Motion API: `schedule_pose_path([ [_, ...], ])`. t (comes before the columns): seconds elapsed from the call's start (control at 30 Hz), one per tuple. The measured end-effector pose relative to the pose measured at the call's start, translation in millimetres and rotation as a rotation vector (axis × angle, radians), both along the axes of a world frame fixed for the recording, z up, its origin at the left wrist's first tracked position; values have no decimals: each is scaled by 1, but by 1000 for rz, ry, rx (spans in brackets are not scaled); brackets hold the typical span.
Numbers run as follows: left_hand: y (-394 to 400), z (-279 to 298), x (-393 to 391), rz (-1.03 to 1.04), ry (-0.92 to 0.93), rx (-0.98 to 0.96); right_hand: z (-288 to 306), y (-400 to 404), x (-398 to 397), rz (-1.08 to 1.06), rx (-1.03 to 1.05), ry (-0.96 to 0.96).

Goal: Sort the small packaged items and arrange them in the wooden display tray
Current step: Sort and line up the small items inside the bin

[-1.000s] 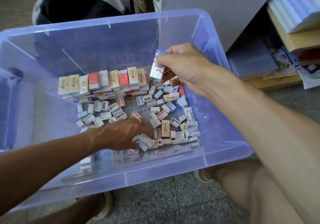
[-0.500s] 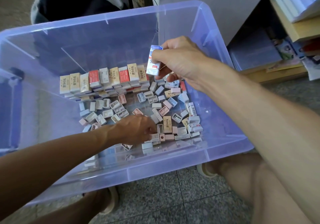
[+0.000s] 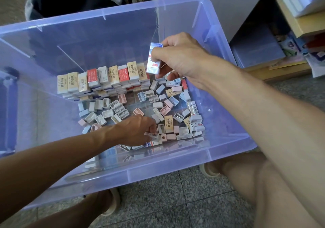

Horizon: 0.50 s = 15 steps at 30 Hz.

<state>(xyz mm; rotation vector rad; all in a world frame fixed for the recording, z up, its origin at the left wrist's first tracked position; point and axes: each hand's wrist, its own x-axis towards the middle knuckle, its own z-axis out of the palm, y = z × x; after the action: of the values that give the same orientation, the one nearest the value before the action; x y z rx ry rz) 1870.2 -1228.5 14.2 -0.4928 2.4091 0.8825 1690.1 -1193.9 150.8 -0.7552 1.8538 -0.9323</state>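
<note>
Right hand pinches a blue-and-white packaged eraser, held upright above the bin floor at about 1 o'clock. Left hand, low at 6 o'clock, grips a small clear-wrapped packet among loose sharpeners (pink, blue, white). A stacked eraser row lines the 11 o'clock side. All sit in a translucent purple bin on a speckled floor.

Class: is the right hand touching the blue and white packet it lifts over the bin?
Touching. The head view shows the right hand pinching the blue and white packet, fingers curled round its edges.
</note>
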Motion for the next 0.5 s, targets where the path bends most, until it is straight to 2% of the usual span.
schedule_pose_path([
  [0.2,2,1,4,55,-33,95,0,0,-1,4,0,-7],
  [0.37,5,1,5,144,15,162,0,1,-3,7,-2,0],
  [0.5,-8,18,-6,236,77,293,-1,1,-5,3,-3,14],
])
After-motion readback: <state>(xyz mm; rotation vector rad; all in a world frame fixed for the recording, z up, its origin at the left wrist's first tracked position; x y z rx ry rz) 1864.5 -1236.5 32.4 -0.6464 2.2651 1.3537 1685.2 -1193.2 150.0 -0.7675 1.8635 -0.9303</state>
